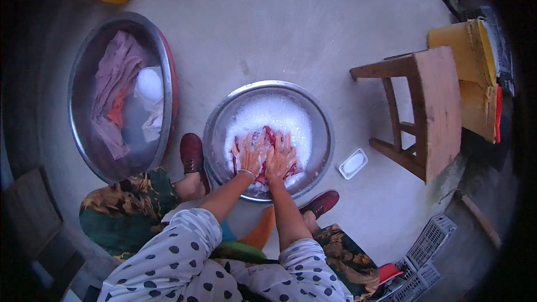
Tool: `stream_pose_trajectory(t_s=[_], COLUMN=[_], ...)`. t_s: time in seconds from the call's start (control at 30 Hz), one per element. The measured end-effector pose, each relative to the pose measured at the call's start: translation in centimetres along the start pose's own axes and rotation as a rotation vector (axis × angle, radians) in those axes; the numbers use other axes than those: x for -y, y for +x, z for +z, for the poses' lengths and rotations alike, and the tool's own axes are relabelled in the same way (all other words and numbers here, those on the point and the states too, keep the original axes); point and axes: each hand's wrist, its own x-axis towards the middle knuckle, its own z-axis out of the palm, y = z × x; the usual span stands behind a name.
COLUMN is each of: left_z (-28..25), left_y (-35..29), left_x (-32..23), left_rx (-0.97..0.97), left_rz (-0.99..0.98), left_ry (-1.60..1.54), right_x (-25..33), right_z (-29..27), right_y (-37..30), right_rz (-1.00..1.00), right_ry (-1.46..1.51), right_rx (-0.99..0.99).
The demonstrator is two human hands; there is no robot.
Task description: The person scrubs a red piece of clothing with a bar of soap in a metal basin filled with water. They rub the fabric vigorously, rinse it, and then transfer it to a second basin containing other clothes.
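Between my feet stands a round metal basin (212,117) full of white suds (274,109). A wet red cloth (269,136) lies in the foam, partly covered by suds and by my hands. My left hand (251,154), with a bracelet at its wrist, presses flat on the cloth with its fingers spread. Close beside it my right hand (281,159) also lies flat on the cloth, fingers stretched out. Neither hand grips the cloth.
On the left, a large oval metal tub (78,117) holds a mauve cloth (120,59) and white items. A small white dish (353,164) sits right of the basin. A wooden stool (439,112) stands farther right, with grey crates (430,240) at lower right.
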Motion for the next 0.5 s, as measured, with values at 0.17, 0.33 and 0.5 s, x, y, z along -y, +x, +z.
stream_pose_trajectory(t_s=[0.17,0.33,0.5], left_z=[1.6,-0.9,-3.4], left_y=[2.0,8.9,11.4], left_x=[0.9,-2.0,-0.9], left_rx=[0.385,0.431,0.156], left_rz=[0.029,-0.251,-0.092], left_ry=[0.171,-0.136,-0.98], right_x=[-3.0,-1.3,0.0], right_z=[4.6,1.6,-4.5], right_y=[0.6,7.0,10.0], right_rz=[-0.03,0.141,0.074], right_ry=[-0.115,0.05,0.873], right_rx=[0.167,0.259,-0.287])
